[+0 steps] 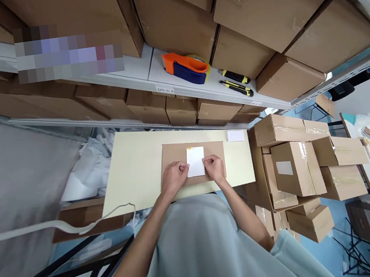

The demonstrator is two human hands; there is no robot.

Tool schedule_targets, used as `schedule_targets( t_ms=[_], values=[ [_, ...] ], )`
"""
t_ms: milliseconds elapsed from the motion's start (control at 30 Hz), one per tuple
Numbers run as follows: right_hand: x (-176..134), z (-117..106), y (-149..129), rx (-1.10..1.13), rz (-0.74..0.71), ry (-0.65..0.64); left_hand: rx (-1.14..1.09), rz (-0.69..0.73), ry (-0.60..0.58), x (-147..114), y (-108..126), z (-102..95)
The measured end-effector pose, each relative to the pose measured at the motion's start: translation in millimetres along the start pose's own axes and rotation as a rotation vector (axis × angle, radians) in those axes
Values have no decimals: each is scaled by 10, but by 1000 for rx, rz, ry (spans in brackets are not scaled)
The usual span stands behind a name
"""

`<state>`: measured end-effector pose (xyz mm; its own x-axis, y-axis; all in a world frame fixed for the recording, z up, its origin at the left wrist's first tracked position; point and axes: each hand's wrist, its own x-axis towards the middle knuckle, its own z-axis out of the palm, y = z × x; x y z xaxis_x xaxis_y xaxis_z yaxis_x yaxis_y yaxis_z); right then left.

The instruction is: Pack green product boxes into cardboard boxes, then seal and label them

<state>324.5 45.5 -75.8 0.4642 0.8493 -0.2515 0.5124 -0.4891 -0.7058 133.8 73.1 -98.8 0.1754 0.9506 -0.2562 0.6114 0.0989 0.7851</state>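
Observation:
A small white rectangular sheet or card (195,162), with a yellow-orange mark at its top left, lies over a brown cardboard sheet (173,152) on the pale yellow table (133,163). At the white piece's left edge, my left hand (175,174) has its thumb and fingers pinched together. My right hand (214,167) pinches at the opposite edge in the same way. Both sets of fingertips meet the white piece near its sides. The palms face inward and the curled fingers are partly hidden.
A white slip (235,135) lies at the table's back right. On the shelf above are an orange and blue tape dispenser (186,68) and two yellow-black utility knives (236,81). Stacked cardboard boxes (298,169) stand on the right; white wrapping material (88,165) is on the left.

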Motion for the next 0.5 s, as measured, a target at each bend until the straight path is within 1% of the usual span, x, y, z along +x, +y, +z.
schedule_targets(
  t_ms=[167, 300, 500],
  values=[
    [52, 32, 6, -129, -6, -40, 87, -46, -41, 52, -3, 8],
    [99, 20, -53, -216, 37, -91, 157, -87, -76, 94, 36, 3],
    [136, 50, -132, -365, 53, -114, 252, -127, -127, 124, 96, 3]
  ],
)
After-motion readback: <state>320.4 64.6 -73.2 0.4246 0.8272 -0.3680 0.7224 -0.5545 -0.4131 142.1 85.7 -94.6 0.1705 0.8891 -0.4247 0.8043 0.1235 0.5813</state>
